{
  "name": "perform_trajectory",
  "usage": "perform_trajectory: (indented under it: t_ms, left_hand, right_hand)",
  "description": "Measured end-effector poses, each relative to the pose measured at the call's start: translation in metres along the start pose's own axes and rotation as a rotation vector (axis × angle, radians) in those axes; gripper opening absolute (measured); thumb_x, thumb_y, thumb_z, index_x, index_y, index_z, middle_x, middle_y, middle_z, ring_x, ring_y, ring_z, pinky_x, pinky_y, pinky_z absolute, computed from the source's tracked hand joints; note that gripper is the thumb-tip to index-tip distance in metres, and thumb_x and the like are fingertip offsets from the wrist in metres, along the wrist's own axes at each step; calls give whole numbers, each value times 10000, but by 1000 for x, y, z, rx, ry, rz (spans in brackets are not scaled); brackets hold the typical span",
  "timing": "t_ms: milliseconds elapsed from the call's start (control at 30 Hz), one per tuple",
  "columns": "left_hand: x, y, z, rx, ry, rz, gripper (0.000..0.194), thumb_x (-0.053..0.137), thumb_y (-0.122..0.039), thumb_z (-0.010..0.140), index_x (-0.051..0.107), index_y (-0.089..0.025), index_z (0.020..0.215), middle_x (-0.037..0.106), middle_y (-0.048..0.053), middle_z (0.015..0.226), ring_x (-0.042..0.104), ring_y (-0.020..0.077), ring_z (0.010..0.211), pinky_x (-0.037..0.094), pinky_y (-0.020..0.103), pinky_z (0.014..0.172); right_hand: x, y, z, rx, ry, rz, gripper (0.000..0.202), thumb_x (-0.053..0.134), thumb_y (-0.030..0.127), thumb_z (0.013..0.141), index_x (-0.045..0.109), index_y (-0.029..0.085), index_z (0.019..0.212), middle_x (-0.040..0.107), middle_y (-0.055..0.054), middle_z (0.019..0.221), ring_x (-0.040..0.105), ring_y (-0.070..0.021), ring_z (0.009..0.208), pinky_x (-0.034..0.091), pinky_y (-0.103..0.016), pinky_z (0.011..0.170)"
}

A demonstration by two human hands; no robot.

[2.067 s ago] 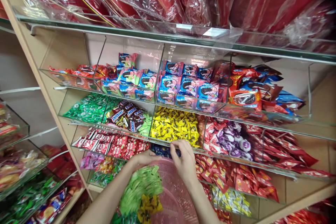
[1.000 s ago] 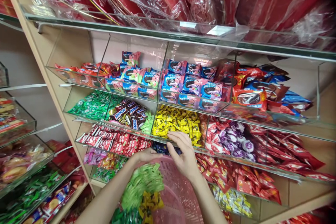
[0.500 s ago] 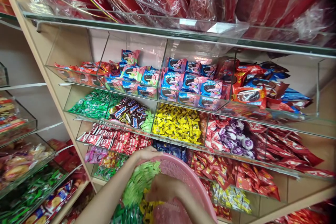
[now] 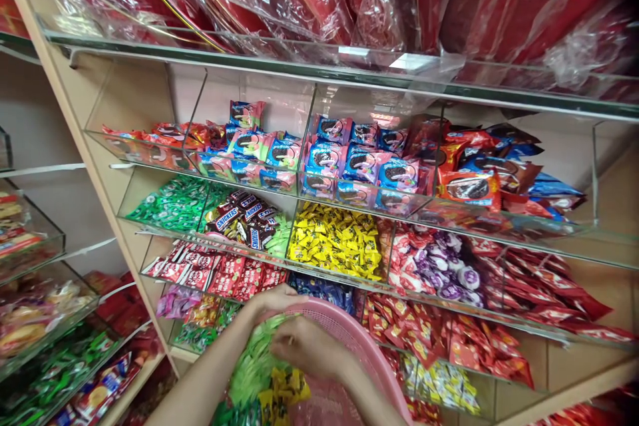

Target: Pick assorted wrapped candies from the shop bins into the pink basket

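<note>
My left hand (image 4: 277, 299) is closed on the far rim of a pink plastic basket (image 4: 372, 339). Inside it lie light green wrapped candies (image 4: 249, 363), yellow wrapped candies (image 4: 285, 387) and dark green wrapped candies (image 4: 239, 413). Over the basket, just above the light green ones, hovers my right hand (image 4: 307, 346). Its fingers are curled inward, and whatever they may hold is hidden. Part of the basket's pink floor shows beside the yellow candies.
Ahead rise shelves with clear compartments: yellow candies (image 4: 334, 239), Snickers bars (image 4: 242, 216), green candies (image 4: 172, 203), purple-and-white candies (image 4: 452, 266) and red packets (image 4: 239, 276). Blue-and-pink cookie packs (image 4: 359, 160) sit higher. A glass shelf edge (image 4: 299, 70) crosses under plastic-wrapped red items.
My right hand has risen from the yellow candies and shifted slightly up over the light green ones, uncovering more yellow. The left hand stays on the rim.
</note>
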State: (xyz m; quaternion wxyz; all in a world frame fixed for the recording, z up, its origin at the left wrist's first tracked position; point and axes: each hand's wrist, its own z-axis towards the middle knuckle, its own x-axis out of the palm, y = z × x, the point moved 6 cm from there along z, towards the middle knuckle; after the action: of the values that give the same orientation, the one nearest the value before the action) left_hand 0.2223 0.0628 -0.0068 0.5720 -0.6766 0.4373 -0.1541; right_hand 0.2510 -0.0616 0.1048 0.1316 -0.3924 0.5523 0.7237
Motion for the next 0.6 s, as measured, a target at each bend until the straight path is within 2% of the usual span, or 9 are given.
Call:
perform_trajectory:
  t_ms: [167, 267, 367, 467, 600]
  left_hand:
    - [0, 2, 2, 27, -13, -62, 407, 633, -498, 553, 604, -102, 642, 490, -32, 522, 397, 79, 528, 308, 200, 494]
    - [0, 2, 1, -6, -5, -46, 455, 600, -547, 572, 617, -101, 662, 510, -26, 526, 409, 76, 504, 307, 199, 485]
    - [2, 2, -1, -48, 16, -78, 499, 578, -598, 563, 617, -108, 649, 534, -20, 522, 426, 77, 471, 315, 199, 470]
    - [3, 1, -3, -65, 27, -117, 516, 585, -613, 541, 619, -112, 662, 570, -5, 546, 461, 89, 479, 346, 206, 484]
    - [1, 2, -4, -73, -4, -85, 530, 583, -623, 531, 616, -108, 650, 574, 0, 552, 466, 91, 476, 346, 209, 484]
  right_hand:
    - [-62, 20, -3, -106, -386, -86, 224, 409, 271, 832, 583, 181, 723, 570, 7, 693, 490, -104, 669, 346, -212, 619]
    - [-99, 12, -3, -95, -559, -202, 188, 404, 258, 835, 577, 190, 812, 585, -27, 802, 501, -138, 786, 354, -248, 715]
    - [-131, -6, -1, -16, -716, -368, 176, 424, 239, 818, 577, 183, 883, 577, -53, 863, 483, -168, 837, 348, -282, 755]
    - [-147, -23, 7, 78, -745, -499, 186, 432, 241, 811, 606, 190, 852, 569, -56, 821, 476, -177, 807, 344, -283, 728]
    - [-149, -37, 15, 199, -688, -576, 215, 446, 299, 807, 639, 207, 789, 560, -56, 765, 478, -182, 779, 330, -269, 667]
